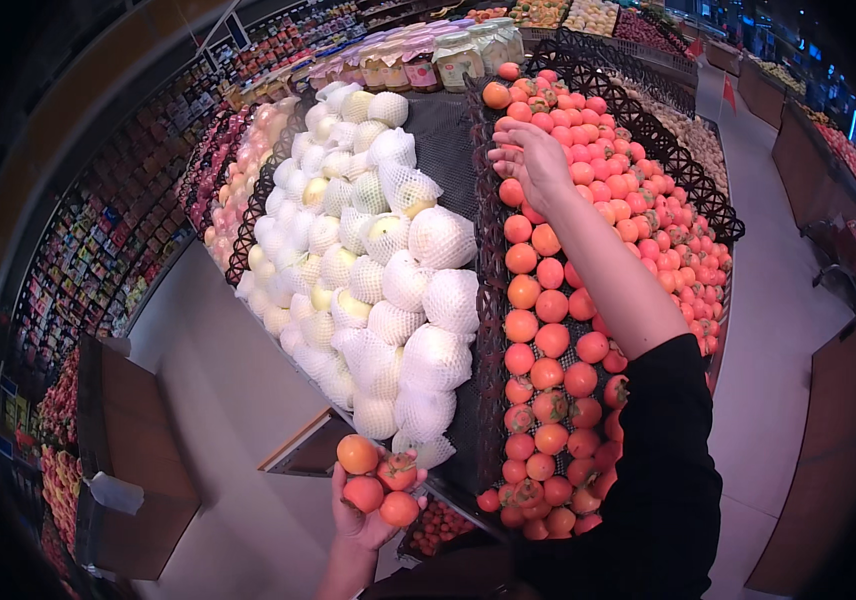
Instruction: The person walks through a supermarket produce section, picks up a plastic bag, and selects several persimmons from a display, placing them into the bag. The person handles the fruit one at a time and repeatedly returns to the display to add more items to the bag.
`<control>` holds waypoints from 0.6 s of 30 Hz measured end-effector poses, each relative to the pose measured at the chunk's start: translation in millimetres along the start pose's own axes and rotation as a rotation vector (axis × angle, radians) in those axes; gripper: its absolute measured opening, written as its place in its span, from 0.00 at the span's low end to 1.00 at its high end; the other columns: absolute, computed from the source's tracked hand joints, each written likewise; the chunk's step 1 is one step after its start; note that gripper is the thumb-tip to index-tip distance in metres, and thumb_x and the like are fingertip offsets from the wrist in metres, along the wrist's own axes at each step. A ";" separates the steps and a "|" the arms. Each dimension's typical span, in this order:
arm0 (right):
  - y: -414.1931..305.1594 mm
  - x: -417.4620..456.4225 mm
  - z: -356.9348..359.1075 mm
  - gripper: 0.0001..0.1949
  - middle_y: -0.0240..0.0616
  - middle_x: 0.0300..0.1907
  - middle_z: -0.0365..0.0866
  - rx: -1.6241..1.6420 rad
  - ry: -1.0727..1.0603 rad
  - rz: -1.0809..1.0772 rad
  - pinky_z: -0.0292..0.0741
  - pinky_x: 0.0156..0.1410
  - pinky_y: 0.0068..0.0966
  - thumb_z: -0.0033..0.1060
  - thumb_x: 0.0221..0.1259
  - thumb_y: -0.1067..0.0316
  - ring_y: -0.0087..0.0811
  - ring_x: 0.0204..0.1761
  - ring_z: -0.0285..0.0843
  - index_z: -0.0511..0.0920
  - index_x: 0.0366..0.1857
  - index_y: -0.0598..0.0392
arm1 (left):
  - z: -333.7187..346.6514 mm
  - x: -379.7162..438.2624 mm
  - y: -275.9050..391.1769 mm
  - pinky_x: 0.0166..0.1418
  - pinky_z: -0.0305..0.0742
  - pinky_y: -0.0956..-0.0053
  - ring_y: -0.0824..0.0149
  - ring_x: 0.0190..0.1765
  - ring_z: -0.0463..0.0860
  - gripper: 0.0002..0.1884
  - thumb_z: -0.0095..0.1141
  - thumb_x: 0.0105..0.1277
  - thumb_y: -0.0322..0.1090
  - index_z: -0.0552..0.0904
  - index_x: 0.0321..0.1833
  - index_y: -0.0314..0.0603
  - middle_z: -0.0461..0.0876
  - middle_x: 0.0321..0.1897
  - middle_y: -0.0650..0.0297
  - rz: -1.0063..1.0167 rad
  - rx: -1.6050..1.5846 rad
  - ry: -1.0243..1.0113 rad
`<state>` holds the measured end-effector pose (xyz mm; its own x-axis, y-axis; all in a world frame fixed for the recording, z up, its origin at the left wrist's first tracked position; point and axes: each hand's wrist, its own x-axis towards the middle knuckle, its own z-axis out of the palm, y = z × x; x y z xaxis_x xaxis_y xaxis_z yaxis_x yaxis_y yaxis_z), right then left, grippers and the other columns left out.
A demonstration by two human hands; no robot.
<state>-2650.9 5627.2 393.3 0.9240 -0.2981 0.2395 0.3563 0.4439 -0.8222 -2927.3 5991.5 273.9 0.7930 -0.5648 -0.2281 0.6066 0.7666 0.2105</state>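
Note:
My left hand [364, 525] is palm up at the lower middle and holds several orange-red persimmons [362, 494] in a cluster. My right hand [533, 161] reaches over the upper left part of a sloping bed of persimmons [551, 306], beside the dark lattice divider [489, 300]. Its fingers are slightly bent and partly hide the fruit beneath; whether they touch or grip one, I cannot tell. Left of the divider lie many pale round fruits in white foam nets [375, 322], on a black mat [446, 142].
Glass jars with cloth-like covers [458, 60] stand behind the netted fruit. A black lattice fence [668, 154] edges the persimmons on the right. Below my left hand is a crate of small red fruits [439, 525]. Aisles run on both sides, with a brown stand [135, 465] at left.

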 end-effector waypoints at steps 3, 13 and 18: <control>-16.7 -128.5 44.2 0.15 0.34 0.37 0.74 -0.304 -0.588 0.098 0.73 0.30 0.16 0.53 0.62 0.63 0.20 0.33 0.74 0.73 0.48 0.59 | 17.3 4.8 3.5 0.58 0.67 0.42 0.43 0.64 0.65 0.29 0.38 0.67 0.59 0.68 0.60 0.44 0.62 0.64 0.49 -0.075 0.049 -0.119; -23.0 -235.0 51.1 0.23 0.44 0.48 0.68 -0.851 -1.118 0.121 0.72 0.48 0.30 0.61 0.55 0.60 0.40 0.47 0.73 0.68 0.55 0.51 | 52.7 39.2 -19.0 0.57 0.68 0.46 0.46 0.60 0.69 0.31 0.33 0.67 0.61 0.59 0.67 0.51 0.62 0.64 0.48 -0.543 -0.022 -0.180; -15.7 -112.8 31.4 0.23 0.36 0.42 0.72 -0.234 -0.408 0.065 0.76 0.34 0.17 0.60 0.55 0.74 0.22 0.35 0.75 0.63 0.55 0.56 | 39.0 38.4 -27.9 0.56 0.68 0.47 0.44 0.61 0.67 0.33 0.37 0.64 0.64 0.62 0.66 0.53 0.59 0.65 0.47 -0.492 -0.248 -0.148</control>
<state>-2756.3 5680.4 395.4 0.9392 0.1007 0.3283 0.2983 0.2342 -0.9253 -2911.6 5936.4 296.4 0.4308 -0.8965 -0.1037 0.8892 0.4413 -0.1207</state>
